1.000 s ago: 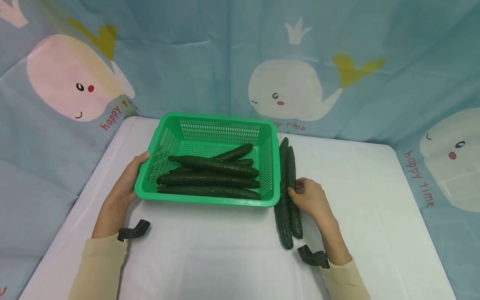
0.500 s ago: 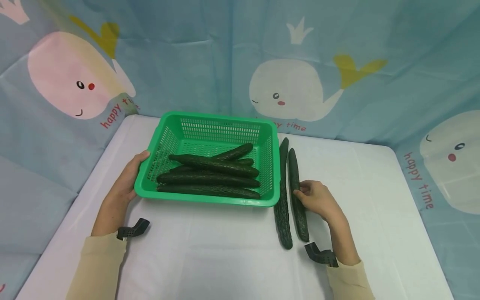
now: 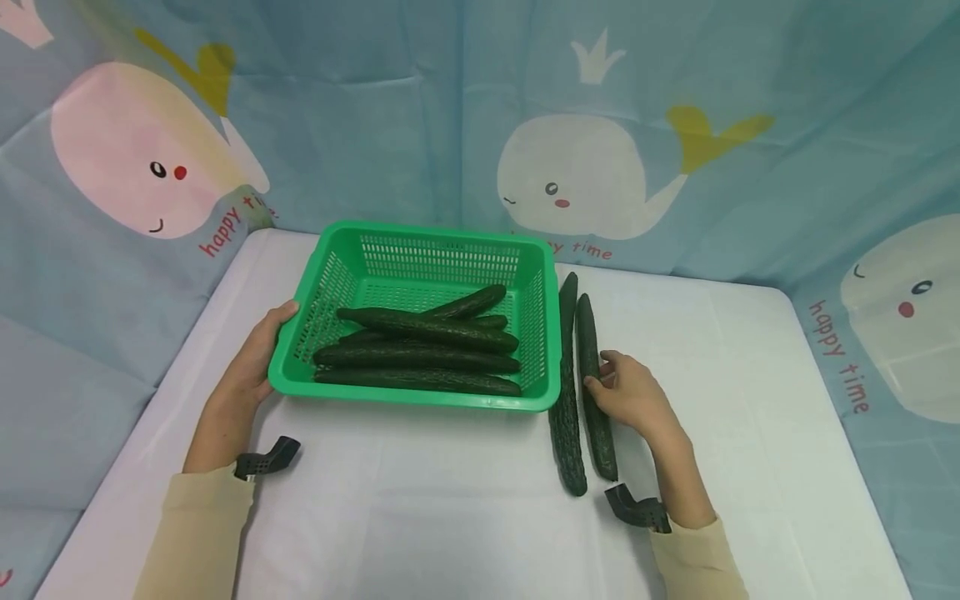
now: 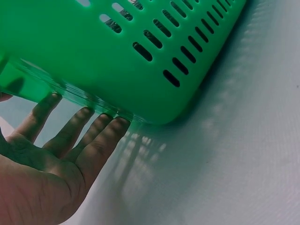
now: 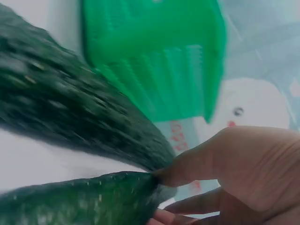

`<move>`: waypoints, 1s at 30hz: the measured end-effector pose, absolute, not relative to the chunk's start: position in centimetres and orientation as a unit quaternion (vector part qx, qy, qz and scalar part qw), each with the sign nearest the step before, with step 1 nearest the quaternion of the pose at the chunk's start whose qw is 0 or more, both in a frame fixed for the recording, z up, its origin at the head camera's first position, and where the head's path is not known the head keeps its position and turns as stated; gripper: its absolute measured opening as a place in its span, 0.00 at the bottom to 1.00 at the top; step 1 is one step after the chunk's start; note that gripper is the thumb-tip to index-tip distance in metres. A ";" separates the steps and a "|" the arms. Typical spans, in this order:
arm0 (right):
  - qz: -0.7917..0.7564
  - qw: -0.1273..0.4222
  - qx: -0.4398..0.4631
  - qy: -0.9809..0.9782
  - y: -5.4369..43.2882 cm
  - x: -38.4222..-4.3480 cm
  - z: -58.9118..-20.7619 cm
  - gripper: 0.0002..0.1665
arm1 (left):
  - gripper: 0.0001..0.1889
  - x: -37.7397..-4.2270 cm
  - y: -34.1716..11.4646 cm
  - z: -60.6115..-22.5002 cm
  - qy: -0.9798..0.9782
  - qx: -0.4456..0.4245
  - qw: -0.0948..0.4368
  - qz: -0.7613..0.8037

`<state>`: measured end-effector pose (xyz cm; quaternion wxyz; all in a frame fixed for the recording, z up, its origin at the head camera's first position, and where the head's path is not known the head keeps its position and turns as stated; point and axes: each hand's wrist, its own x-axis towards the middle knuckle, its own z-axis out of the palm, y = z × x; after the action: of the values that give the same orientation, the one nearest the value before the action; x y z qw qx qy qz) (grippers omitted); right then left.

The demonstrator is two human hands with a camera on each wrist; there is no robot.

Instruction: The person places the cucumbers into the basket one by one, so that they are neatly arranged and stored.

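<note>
In the head view, a green plastic basket (image 3: pixel 420 400) with slotted walls holds several dark green cucumbers (image 3: pixel 420 357). My left hand (image 3: pixel 243 362) is at its left side; the left wrist view shows straight fingers (image 4: pixel 101 145) touching the basket just by the rim. Right of the basket, two long cucumbers lie side by side on the white cloth, a narrow gap between them. My right hand (image 3: pixel 630 396) pinches the outer cucumber (image 3: pixel 597 425) around its middle, thumb on top and fingers along its right side. The inner, bumpier cucumber (image 3: pixel 567 417) lies untouched against the basket's right side.
White cloth (image 3: pixel 420 500) covers the table. A blue curtain (image 3: pixel 420 125) printed with whales hangs behind and along both sides. Black camera mounts (image 3: pixel 637 508) sit on both wrists.
My right hand has shifted the outer cucumber slightly right, away from the inner one, opening a gap; over the last half second it barely moves. The left hand and basket stay put.
</note>
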<state>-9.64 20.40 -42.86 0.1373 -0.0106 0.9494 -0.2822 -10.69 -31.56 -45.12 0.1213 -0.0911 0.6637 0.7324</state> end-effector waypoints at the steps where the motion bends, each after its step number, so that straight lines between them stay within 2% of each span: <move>1: -0.288 0.140 -0.015 0.947 20.7 -9.6 -42.7 0.37 | 0.23 -10.7 -31.6 -45.1 0.662 -0.090 0.122 0.734; 6: -0.280 0.146 -0.056 0.947 21.3 -9.5 -42.4 0.39 | 0.21 -10.8 -31.6 -45.1 0.658 -0.086 0.122 0.738; 12: -0.242 0.131 -0.067 0.959 20.3 -9.2 -42.8 0.45 | 0.28 -10.7 -31.6 -45.1 0.661 -0.091 0.123 0.735; 18: -0.220 0.093 -0.040 0.970 19.3 -9.0 -43.1 0.43 | 0.29 -10.7 -31.4 -45.2 0.662 -0.094 0.124 0.734; 25: -0.248 0.114 -0.003 0.962 19.5 -9.2 -42.2 0.41 | 0.26 -10.7 -31.4 -45.1 0.664 -0.093 0.123 0.732; 30: -0.223 0.108 -0.021 0.969 19.9 -9.0 -41.7 0.38 | 0.26 -10.6 -31.4 -45.2 0.663 -0.088 0.120 0.733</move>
<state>-8.99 19.87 -41.69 0.1076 -0.0212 0.9687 -0.2229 -10.59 -31.44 -45.17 0.1201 -0.0882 0.6633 0.7334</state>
